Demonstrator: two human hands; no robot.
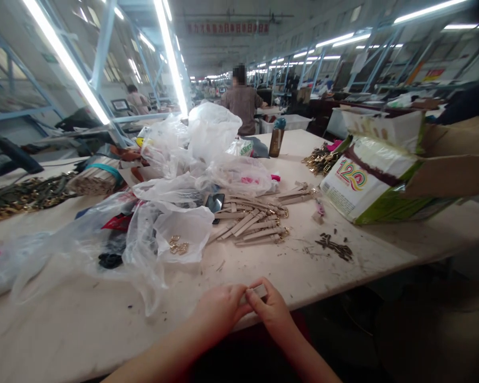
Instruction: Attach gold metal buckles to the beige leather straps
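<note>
My left hand (223, 305) and my right hand (268, 304) meet at the table's front edge. Between them they pinch a light beige strap (260, 291), of which only a short piece shows past my fingers. Beyond my hands lies a pile of beige straps (250, 222) with gold-coloured buckles at their right ends. Left of that pile, several gold buckles (179, 245) rest in an opened white plastic bag (195, 226). To the right, small dark brown pieces (334, 246) are scattered on the tabletop.
Crumpled clear plastic bags (211, 133) heap up at the table's middle. A green and white carton (367, 181) with open flaps stands at the right. Behind are a brown bottle (277, 138) and a person (243, 103). Bundled straps (96, 178) lie at left.
</note>
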